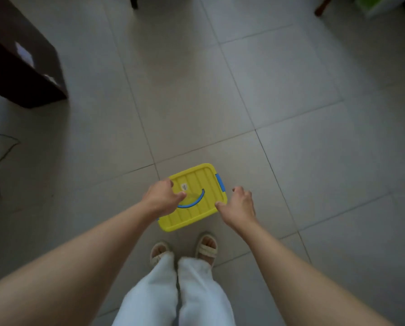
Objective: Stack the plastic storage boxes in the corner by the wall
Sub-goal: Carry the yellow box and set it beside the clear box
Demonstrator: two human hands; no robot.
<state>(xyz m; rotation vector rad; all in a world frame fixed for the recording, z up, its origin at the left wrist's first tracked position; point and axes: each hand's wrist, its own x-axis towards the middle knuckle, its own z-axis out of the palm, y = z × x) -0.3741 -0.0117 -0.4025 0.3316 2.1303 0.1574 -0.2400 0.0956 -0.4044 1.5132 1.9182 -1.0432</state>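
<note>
A small yellow plastic storage box [196, 184] with a ribbed lid, a blue carry handle and a blue side clip lies on the tiled floor just ahead of my feet. My left hand [162, 196] is over the box's left side, fingers curled at its far left edge and thumb lying on the lid near the handle. My right hand [238, 207] hovers at the box's right near corner, fingers spread, thumb tip touching or almost touching the lid's edge. Whether the box is lifted off the floor is unclear.
A dark wooden piece of furniture [20, 55] stands at the far left, with a thin cable [6, 147] on the floor below it. Chair or table legs [135, 2] show at the top edge. A green and white object [380, 5] sits at the top right.
</note>
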